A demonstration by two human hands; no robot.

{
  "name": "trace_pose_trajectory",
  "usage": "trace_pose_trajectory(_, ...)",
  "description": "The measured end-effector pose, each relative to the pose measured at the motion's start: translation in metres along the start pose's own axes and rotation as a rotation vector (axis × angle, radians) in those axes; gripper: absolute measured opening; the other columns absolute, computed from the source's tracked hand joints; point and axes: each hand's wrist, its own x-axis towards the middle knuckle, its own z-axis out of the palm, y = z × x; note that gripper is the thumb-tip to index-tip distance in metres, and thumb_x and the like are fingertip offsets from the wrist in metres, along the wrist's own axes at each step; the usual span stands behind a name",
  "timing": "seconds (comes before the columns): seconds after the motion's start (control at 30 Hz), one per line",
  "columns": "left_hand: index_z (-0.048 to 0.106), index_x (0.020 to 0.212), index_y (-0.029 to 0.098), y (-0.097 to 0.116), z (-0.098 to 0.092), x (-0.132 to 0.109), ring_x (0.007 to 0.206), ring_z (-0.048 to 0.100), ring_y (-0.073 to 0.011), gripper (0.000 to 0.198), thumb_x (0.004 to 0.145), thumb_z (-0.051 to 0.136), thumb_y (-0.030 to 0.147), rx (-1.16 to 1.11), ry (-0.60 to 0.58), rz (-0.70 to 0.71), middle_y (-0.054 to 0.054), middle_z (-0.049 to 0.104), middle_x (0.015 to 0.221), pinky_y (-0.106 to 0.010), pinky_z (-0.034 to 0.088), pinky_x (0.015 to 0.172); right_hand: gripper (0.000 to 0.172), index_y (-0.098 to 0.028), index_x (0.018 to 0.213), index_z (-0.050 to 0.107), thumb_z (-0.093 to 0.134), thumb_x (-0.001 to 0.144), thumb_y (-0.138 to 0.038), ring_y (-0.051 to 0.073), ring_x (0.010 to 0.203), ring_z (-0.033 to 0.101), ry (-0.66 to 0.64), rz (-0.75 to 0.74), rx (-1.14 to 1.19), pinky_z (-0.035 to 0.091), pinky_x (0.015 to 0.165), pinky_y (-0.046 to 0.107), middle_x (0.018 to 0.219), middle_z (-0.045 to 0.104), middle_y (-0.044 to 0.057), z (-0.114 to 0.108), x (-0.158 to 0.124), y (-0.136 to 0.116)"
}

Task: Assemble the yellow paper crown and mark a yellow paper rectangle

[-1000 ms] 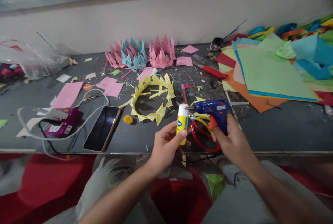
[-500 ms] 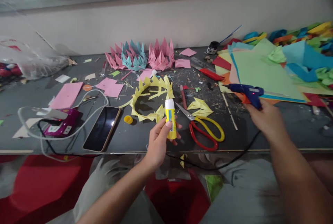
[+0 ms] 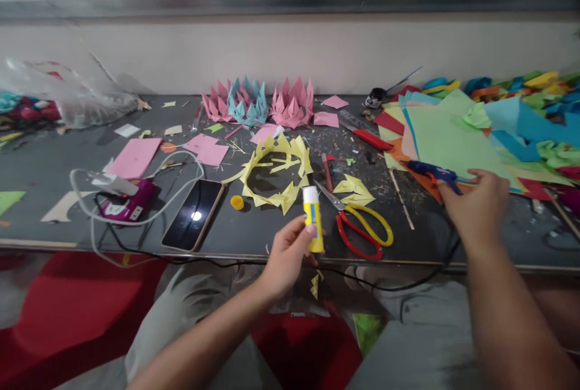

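Note:
My left hand point(image 3: 286, 255) is closed round a yellow glue stick point(image 3: 312, 219) with a white top, held upright over the table's front edge. Off to the right, my right hand point(image 3: 475, 205) rests on the table at the handle of a blue glue gun point(image 3: 429, 170); the fingers are curled and partly blurred. The gun lies on the edge of the coloured paper stack point(image 3: 453, 136). A yellow folded-paper ring point(image 3: 277, 172) lies just beyond the glue stick. Beside it are red-and-yellow scissors point(image 3: 362, 230) and a small yellow folded piece point(image 3: 356, 189).
Pink and blue paper crowns point(image 3: 260, 103) stand at the back. A phone point(image 3: 194, 214), a yellow cap point(image 3: 236, 202), a purple device point(image 3: 124, 205) with white cable, pink paper sheets point(image 3: 133, 157) and scraps lie left. A plastic bag point(image 3: 67, 97) sits far left.
My right hand carried the glue gun from the glue stick's tip away to the right and set it down by the paper stack. The left hand kept the glue stick.

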Motion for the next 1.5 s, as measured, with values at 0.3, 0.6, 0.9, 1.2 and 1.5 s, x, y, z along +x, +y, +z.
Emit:
trace_pose_trajectory(0.3,0.059,0.074,0.014,0.004,-0.01,-0.015,0.054,0.041,-0.0082,0.036,0.077,0.056,0.049,0.393,-0.222,0.019,0.003,0.048,0.06,-0.019,0.031,0.049,0.034,-0.031,0.115,0.057,0.047,0.084,-0.019,0.015,0.058,0.056,-0.369,-1.315,0.437,0.041,0.052,0.027,0.066,0.061,0.001,-0.008,-0.122,-0.107)
trace_pose_trajectory(0.6,0.061,0.078,0.018,0.037,-0.056,0.004,0.08,0.057,-0.0174,0.024,0.084,0.054,0.04,1.121,0.098,0.511,-0.003,0.065,0.082,-0.027,0.042,0.071,0.029,-0.023,0.109,0.056,0.058,0.08,-0.021,0.02,0.075,0.065,-0.334,-0.935,0.584,0.051,0.065,0.031,0.088,0.069,0.006,-0.001,-0.128,-0.132)
trace_pose_trajectory(0.9,0.063,0.084,0.017,0.039,-0.093,0.05,0.098,0.058,-0.0225,0.013,0.085,0.05,0.02,1.589,0.082,0.642,-0.006,0.068,0.096,-0.045,0.031,0.098,0.02,-0.021,0.093,0.055,0.061,0.077,-0.033,0.011,0.049,0.055,-0.582,-0.191,0.998,0.046,0.048,0.025,0.066,0.059,-0.002,0.012,-0.133,-0.159)
trace_pose_trajectory(1.2,0.059,0.092,0.019,0.048,-0.079,0.037,0.078,0.064,-0.0158,0.013,0.086,0.051,0.027,1.345,-0.037,0.669,-0.002,0.07,0.087,-0.043,0.03,0.1,0.026,-0.024,0.098,0.044,0.051,0.081,-0.043,0.012,0.044,0.055,-0.701,0.026,1.176,0.035,0.037,0.022,0.067,0.065,0.0,0.007,-0.12,-0.17)
trace_pose_trajectory(1.5,0.055,0.089,0.018,0.038,-0.075,0.038,0.075,0.063,-0.0134,0.005,0.086,0.053,0.02,1.36,-0.139,0.662,0.001,0.069,0.079,-0.038,0.034,0.098,0.039,-0.026,0.108,0.037,0.062,0.078,-0.033,0.019,0.084,0.066,-0.791,-0.489,0.862,0.05,0.074,0.035,0.097,0.067,0.007,0.035,-0.12,-0.161)
